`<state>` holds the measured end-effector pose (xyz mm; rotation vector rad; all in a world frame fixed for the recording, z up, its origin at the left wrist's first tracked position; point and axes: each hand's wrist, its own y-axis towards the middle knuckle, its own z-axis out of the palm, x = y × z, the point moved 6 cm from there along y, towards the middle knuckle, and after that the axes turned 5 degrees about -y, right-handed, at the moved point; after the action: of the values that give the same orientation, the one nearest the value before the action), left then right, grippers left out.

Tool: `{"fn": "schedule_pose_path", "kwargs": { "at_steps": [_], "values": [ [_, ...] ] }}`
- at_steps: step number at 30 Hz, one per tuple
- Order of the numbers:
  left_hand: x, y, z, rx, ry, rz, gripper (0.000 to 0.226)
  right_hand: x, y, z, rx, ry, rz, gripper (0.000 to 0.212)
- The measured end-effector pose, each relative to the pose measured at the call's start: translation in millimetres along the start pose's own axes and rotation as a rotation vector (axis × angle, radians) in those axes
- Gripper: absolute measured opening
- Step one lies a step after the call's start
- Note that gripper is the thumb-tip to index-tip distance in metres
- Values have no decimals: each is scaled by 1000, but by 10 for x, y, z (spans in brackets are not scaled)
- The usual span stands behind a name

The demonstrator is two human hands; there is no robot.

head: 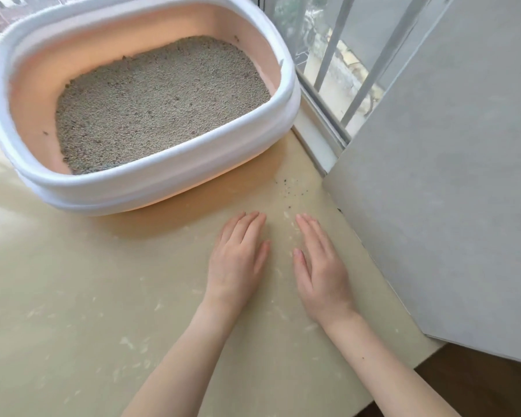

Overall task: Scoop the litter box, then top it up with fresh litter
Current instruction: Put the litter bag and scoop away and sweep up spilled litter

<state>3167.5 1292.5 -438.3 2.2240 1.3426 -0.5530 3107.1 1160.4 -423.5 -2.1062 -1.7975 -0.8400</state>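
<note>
The litter box (175, 173) has a white rim and pink inner walls and stands at the upper left on a beige floor. Grey-beige litter (160, 106) covers its bottom in a fairly even layer. My left hand (238, 260) lies flat on the floor in front of the box, fingers straight and together. My right hand (319, 269) lies flat beside it, a small gap between the two. Neither hand holds anything. No scoop or litter bag is in view.
A few dark litter grains (292, 191) are scattered on the floor just beyond my fingertips. A grey wall panel (448, 176) stands at the right. A window with white bars (337, 55) runs behind the box. Dark wooden floor (478, 383) shows at the lower right.
</note>
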Motion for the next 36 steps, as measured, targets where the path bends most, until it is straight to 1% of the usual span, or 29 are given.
{"fn": "schedule_pose_path", "kwargs": {
  "at_steps": [1, 2, 4, 5, 9, 11, 17, 20, 22, 25, 27, 31, 33, 35, 36],
  "values": [
    [-27, 97, 23, 14, 3, -1, 39, 8, 58, -79, -34, 167, 63, 46],
    [-54, 192, 43, 24, 8, -2, 39, -13, 113, -139, -56, 382, 175, 44],
    [-100, 364, 65, 27, 21, 4, 38, -75, 202, -130, -35, 906, 442, 43],
    [-120, 437, 72, 24, 24, 11, 35, -120, 227, -104, -35, 1108, 537, 44],
    [-195, 631, 134, 9, 10, 57, 13, -281, 221, -23, -70, 1546, 790, 46],
    [-233, 692, 176, 14, 2, 74, 9, -319, 204, 14, -91, 1685, 858, 50],
    [-301, 774, 247, 9, 15, 96, 11, -416, 199, 101, -133, 1776, 910, 54],
    [-332, 758, 178, -55, -28, 80, 12, -441, 193, 158, -146, 1840, 943, 53],
    [-378, 678, 81, -124, -120, 25, 11, -424, 213, 211, -120, 1883, 952, 52],
    [-548, 471, 46, -112, -245, 39, 5, -355, 260, 287, -31, 1928, 950, 56],
    [-630, 343, 83, -86, -268, 74, 4, -306, 300, 326, 18, 1983, 929, 59],
    [-645, 285, 71, -99, -265, 97, 8, -341, 346, 412, 23, 2019, 928, 55],
    [-548, 336, -18, -171, -310, 20, 8, -378, 362, 422, 12, 2049, 937, 50],
    [-311, 400, -88, -256, -362, -134, 11, -426, 343, 414, -25, 2057, 983, 48],
    [-187, 434, -94, -266, -353, -201, 11, -453, 320, 414, -34, 2060, 1003, 48]
  ]
}}
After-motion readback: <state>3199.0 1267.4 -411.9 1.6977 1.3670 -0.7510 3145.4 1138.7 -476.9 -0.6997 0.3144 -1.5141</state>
